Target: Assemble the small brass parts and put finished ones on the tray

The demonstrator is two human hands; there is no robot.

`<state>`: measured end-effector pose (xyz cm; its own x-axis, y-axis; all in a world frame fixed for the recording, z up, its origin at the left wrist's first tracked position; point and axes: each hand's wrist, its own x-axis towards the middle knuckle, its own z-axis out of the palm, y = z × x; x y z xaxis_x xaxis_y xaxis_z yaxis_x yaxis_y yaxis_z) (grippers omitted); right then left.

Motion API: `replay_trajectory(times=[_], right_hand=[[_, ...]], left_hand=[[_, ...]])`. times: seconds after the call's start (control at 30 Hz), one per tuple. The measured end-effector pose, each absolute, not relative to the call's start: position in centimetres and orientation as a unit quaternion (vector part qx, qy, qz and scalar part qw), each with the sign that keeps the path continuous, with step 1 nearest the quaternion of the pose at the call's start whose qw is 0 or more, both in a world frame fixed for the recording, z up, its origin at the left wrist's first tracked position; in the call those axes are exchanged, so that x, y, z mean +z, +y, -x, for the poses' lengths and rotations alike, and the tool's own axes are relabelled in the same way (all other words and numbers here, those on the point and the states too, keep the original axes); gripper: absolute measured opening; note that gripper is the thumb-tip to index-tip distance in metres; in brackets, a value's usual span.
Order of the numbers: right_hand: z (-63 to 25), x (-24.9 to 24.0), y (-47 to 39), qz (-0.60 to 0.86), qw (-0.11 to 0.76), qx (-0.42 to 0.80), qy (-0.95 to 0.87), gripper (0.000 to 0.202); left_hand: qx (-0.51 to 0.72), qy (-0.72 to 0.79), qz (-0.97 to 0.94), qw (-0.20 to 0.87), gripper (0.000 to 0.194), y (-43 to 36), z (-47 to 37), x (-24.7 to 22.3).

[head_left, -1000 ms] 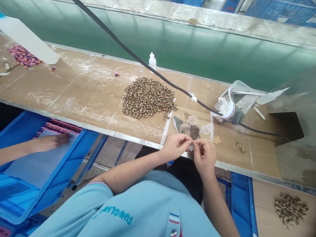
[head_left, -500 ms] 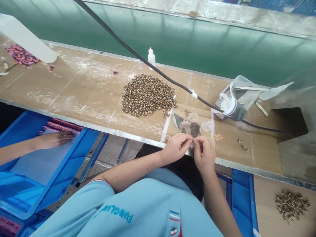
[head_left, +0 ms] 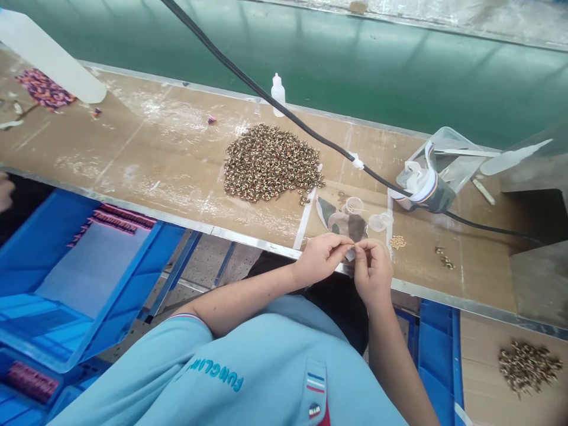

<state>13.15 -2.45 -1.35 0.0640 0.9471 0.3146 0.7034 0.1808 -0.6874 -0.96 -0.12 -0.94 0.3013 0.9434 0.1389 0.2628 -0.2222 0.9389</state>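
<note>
My left hand and my right hand meet fingertip to fingertip over the table's front edge. Both are closed in a pinch; what lies between the fingertips is too small to make out. Just behind them a camouflage-patterned cloth lies on the brown table, with a small round clear cup at its back edge. A clear lid is to the right, near a little pile of tan beads. A large heap of small brown-and-gold pieces sits behind and left of my hands.
A white dropper bottle stands at the back edge. A black cable crosses above the table. At right are a clear tray and small pieces. Blue crates stand front left. Part of another person's hand shows at far left.
The other person's hand has left the blue crate and moved to the far left edge. The view has shifted slightly. My hands keep their fingertips together.
</note>
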Motion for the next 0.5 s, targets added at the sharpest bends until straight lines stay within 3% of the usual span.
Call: replay_trajectory(times=[0.4,0.5], right_hand=[[-13.5,-1.4,-2.4,0.615,0.403,0.135,-0.665,0.015],[-13.9,-1.9,-2.4,0.627,0.410,0.129,-0.650,0.016]], left_hand=[[0.390,0.441,-0.654,0.475,0.020,-0.3,1.0,-0.9],[0.393,0.432,-0.683,0.439,0.019,0.5,2.9,-0.4]])
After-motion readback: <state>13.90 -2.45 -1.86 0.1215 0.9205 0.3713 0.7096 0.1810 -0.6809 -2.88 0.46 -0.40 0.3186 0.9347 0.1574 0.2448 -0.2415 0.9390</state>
